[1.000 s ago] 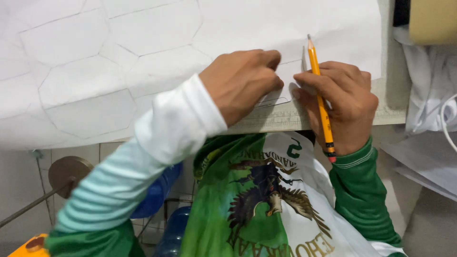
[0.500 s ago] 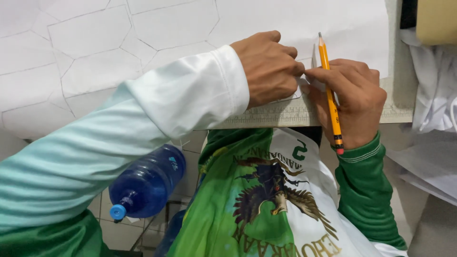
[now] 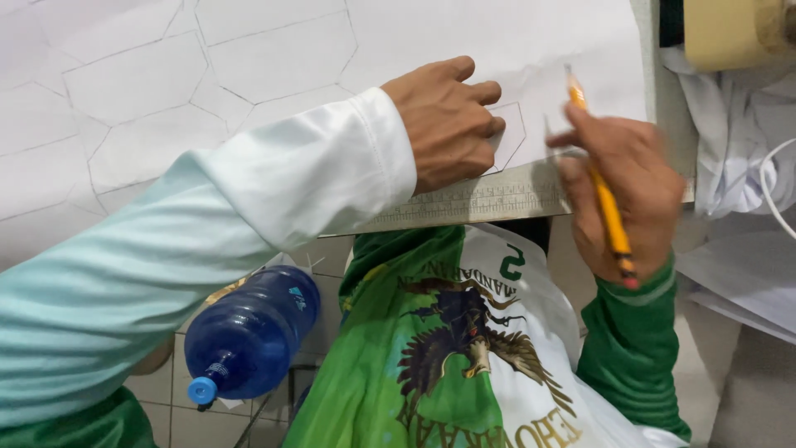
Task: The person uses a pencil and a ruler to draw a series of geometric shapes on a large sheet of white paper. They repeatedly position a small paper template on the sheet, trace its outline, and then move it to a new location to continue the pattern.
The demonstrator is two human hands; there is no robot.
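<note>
Your left hand [image 3: 445, 120] presses flat, fingers curled, on the white sheet [image 3: 274, 58] of pencilled hexagons beside a ruler [image 3: 481, 202]; your right hand [image 3: 618, 195] grips a yellow pencil [image 3: 599, 178], tip on the sheet

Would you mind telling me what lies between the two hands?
In the head view, between the left hand and right hand lies white paper with a pencilled outline, and the ruler edge below.

A long pale metal ruler [image 3: 489, 199] lies flat along the near edge of a large white paper sheet [image 3: 274, 58] drawn with pencilled hexagons. A yellow wooden pencil [image 3: 599, 187] stands tilted, tip up, just right of a small hexagon outline.
</note>
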